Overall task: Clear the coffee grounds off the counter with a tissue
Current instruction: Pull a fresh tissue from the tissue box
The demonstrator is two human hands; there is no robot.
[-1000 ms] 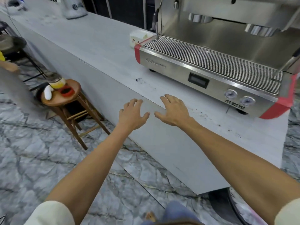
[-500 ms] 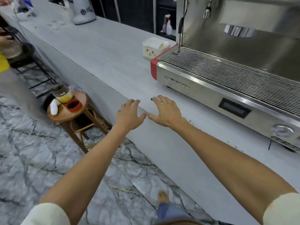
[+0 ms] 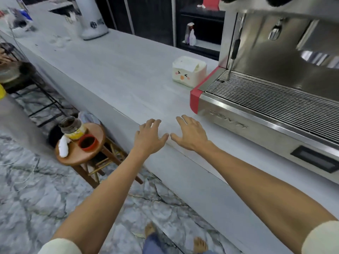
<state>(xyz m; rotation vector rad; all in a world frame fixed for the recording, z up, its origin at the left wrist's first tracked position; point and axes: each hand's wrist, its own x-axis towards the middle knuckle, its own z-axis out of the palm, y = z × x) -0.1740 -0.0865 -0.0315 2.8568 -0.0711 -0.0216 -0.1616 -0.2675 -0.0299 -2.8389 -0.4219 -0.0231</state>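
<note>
A white tissue box (image 3: 189,71) with a cartoon face stands on the pale grey counter (image 3: 117,74), just left of the espresso machine (image 3: 271,99). My left hand (image 3: 149,138) hovers at the counter's front edge, fingers spread, holding nothing. My right hand (image 3: 190,134) is beside it over the counter top, also spread and empty; the thumbs nearly touch. Both hands are well short of the tissue box. No coffee grounds show on the counter in this frame.
A round wooden stool (image 3: 82,151) stands on the marble floor left of the counter, bearing a jar (image 3: 72,128), a red lid (image 3: 88,143) and a white object. A white grinder (image 3: 91,21) stands at the counter's far end. My bare feet show below.
The view has swung left along the counter and closer. Both hands have moved left with it, staying spread and empty. The grounds seen by the machine's front earlier are out of sight now.
</note>
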